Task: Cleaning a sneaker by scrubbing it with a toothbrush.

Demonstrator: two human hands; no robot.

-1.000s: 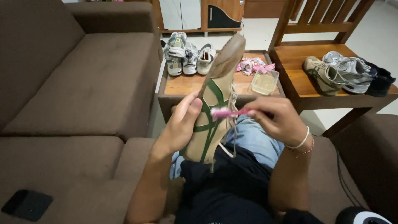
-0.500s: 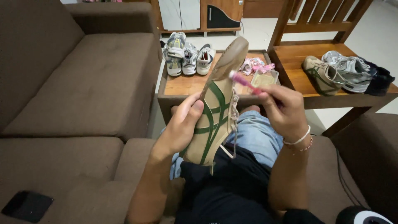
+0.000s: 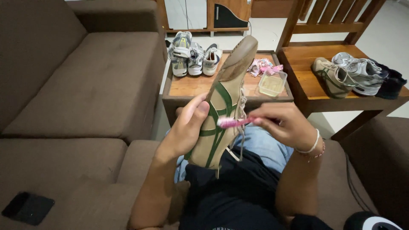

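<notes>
A tan sneaker [image 3: 223,91] with green stripes stands toe-up over my lap, its sole turned to the right. My left hand [image 3: 187,127] grips it by the heel side, thumb laid across the green stripes. My right hand [image 3: 283,125] holds a pink toothbrush [image 3: 232,122] level, its bristle head pressed on the shoe's side near the laces.
A small wooden table [image 3: 187,87] ahead bears three pale sneakers [image 3: 194,57], a clear plastic tub [image 3: 272,83] and a pink cloth [image 3: 262,67]. More shoes [image 3: 353,74] sit on a wooden chair at right. Brown sofa on the left, with a black phone [image 3: 27,208] on its arm.
My right hand and the toothbrush went up near the shoe's toe, then came back down to the middle of its side. The left hand kept its hold.
</notes>
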